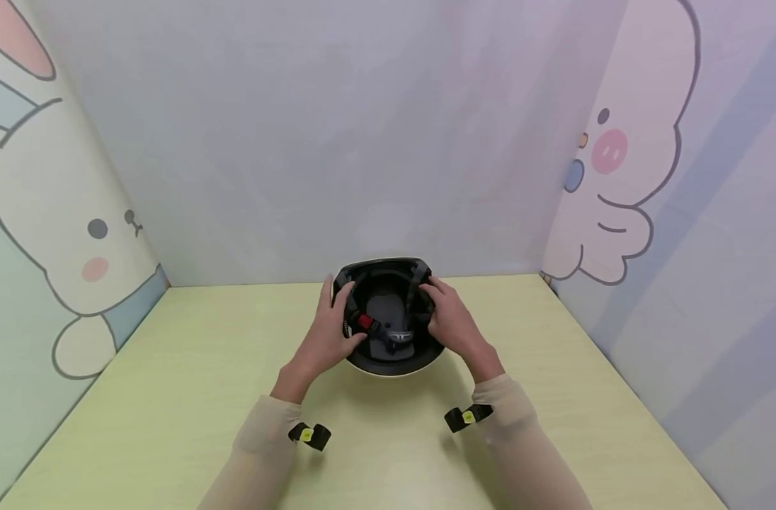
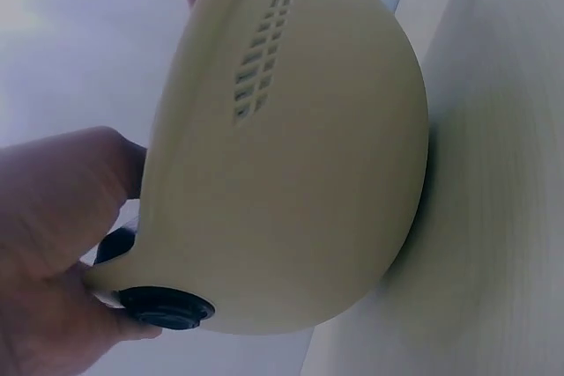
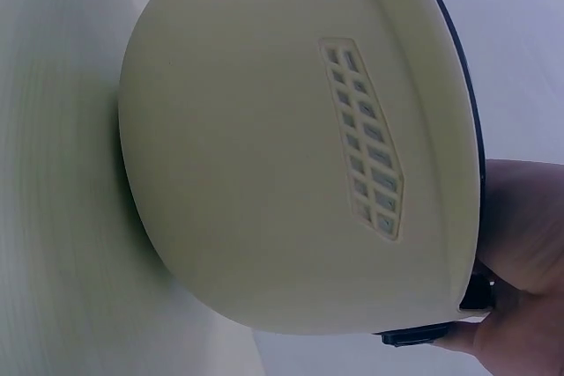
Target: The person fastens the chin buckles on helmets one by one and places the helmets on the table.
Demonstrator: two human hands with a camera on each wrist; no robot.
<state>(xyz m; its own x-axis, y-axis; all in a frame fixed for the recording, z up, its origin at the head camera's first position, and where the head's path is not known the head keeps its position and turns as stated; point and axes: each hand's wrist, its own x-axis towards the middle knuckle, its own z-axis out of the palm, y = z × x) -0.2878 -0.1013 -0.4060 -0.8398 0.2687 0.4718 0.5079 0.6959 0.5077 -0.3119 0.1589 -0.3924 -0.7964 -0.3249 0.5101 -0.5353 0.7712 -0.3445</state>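
A cream helmet (image 1: 388, 301) lies crown down over the table, its black lined inside facing up. Inside it are dark straps and a red buckle piece (image 1: 365, 321). My left hand (image 1: 327, 333) grips the left rim, with its thumb reaching over the near part of the opening. On the opposite side, my right hand (image 1: 457, 319) holds the right rim, fingers bent over the edge. The left wrist view shows a black round knob (image 2: 167, 307) right by the left fingers and a slotted vent (image 2: 262, 59) in the shell. Another vent (image 3: 366, 138) faces the right wrist camera.
The pale yellow-green table (image 1: 190, 382) ends at a grey back wall (image 1: 311, 142) just behind the helmet. Side walls with cartoon animals (image 1: 95, 269) stand left and right. Black wrist mounts (image 1: 310, 435) are strapped on both sleeves.
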